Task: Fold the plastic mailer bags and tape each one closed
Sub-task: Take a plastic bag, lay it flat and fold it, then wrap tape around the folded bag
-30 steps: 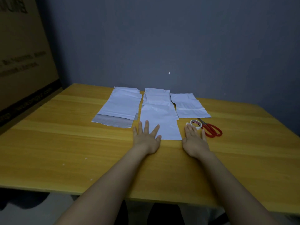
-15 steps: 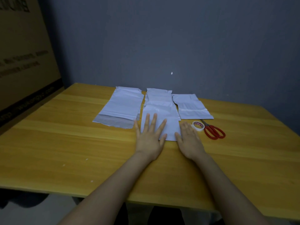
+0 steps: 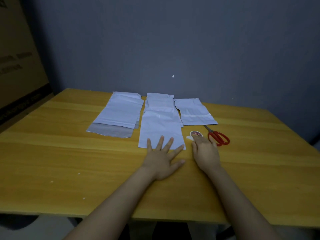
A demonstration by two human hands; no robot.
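At the near edge of the table [image 3: 52, 153] two bare forearms reach forward from the bottom of the view. The left hand [image 3: 162, 158] lies flat, palm down, its fingers [image 3: 161, 141] straight and spread, the tips resting on the near edge of the middle mailer bag [image 3: 161, 129], the thumb out to the right on bare wood. Just beside it, the right hand [image 3: 206, 153] lies on the table to the right of that bag, its fingers bent forward over the near side of the tape roll [image 3: 196, 134]; they touch the roll, but the tips are hidden, so I cannot tell whether they grip it. A short loose end of tape sticks out to the left of the roll. Right of the roll lie the red-handled scissors [image 3: 219, 138], blades pointing away. Farther back, the left mailer bag [image 3: 121, 113] lies flat with a grey flap at its near end, and the right mailer bag [image 3: 194, 113] lies beside the middle one. A fourth bag [image 3: 159, 101] shows behind the middle bag, partly under it. A cardboard box [image 3: 17, 58] stands at the far left against the grey wall [image 3: 173, 40].
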